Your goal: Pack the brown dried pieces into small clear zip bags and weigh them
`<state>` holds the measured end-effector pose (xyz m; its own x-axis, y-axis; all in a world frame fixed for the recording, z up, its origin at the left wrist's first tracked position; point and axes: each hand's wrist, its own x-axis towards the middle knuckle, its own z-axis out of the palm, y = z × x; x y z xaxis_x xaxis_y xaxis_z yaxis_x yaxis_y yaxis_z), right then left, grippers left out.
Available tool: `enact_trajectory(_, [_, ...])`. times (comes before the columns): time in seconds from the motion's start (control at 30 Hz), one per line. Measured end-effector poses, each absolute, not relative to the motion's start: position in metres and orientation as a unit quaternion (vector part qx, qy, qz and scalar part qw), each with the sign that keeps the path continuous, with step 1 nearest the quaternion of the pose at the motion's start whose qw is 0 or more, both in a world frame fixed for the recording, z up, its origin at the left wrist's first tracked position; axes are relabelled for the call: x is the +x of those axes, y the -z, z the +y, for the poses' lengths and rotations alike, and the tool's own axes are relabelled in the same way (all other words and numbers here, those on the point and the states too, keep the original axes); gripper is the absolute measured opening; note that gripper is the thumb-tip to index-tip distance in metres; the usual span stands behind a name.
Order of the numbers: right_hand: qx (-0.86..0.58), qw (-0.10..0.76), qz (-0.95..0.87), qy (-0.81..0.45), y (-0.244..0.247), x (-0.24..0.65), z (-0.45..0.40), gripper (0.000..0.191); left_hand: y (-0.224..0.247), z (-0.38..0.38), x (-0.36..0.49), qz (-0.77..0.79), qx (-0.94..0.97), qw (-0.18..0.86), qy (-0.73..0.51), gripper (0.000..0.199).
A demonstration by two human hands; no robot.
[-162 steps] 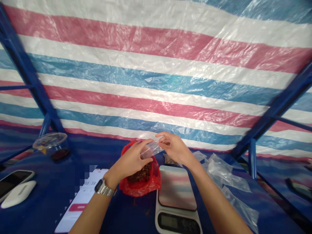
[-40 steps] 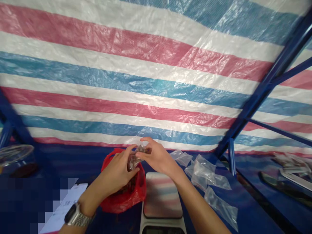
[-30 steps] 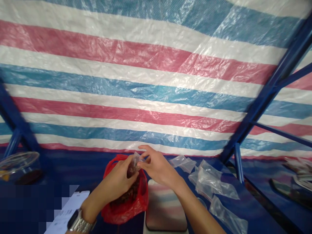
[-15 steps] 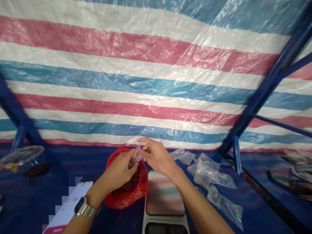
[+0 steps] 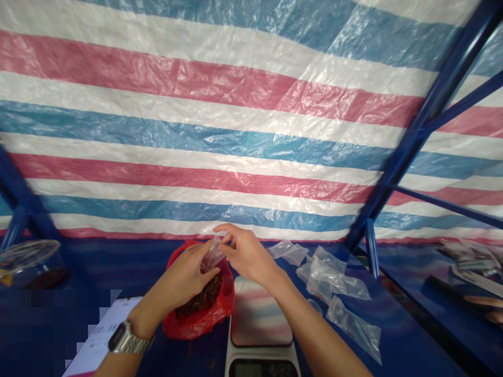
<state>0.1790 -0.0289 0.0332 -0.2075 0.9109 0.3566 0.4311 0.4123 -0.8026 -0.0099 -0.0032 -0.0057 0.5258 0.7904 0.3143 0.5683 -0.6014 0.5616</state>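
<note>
Between my two hands is a small clear plastic bag [image 5: 213, 254], held above a red plastic bag [image 5: 196, 325] filled with dark brown bits [image 5: 204, 296]. My left hand [image 5: 192, 272], with a metal-banded watch [image 5: 129, 337] at the wrist, grips the clear bag's lower left side. The thumb and a finger of my right hand [image 5: 247, 254] pinch its upper right edge, while the index finger sticks out. Just under my right forearm stands a kitchen scale [image 5: 260, 319] with a reflective plate and nothing on it.
Several clear plastic bags [image 5: 334, 277] lie right of the scale. A phone [image 5: 104, 332] showing a timer is at the lower left, a clear round container [image 5: 31, 264] beyond it. Striped tarpaulin [image 5: 204, 131] and blue metal bars [image 5: 387, 178] rise behind.
The camera view has shifted slightly, so everything sits a little further left. My hands keep hold of the clear bag, which shows a bit more openly between them.
</note>
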Motion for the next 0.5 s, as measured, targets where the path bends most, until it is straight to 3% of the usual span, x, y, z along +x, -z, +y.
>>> enact_trajectory(0.07, [-0.457, 0.428, -0.727, -0.281, -0.0346, 0.177, -0.0303, 0.041, 0.0068, -0.0026, -0.0099, 0.4, 0.849, 0.197, -0.285, 0.062])
enact_trajectory(0.23, [-0.448, 0.422, -0.737, -0.281, -0.0373, 0.174, -0.0321, 0.042, 0.0066, 0.0001, -0.0096, 0.381, 0.85, 0.22, -0.29, 0.048])
enact_trajectory(0.5, [-0.46, 0.417, -0.73, -0.286, -0.0325, 0.1788, -0.0288, 0.045, 0.0136, 0.0053, -0.0096, 0.382, 0.835, 0.254, -0.303, 0.052])
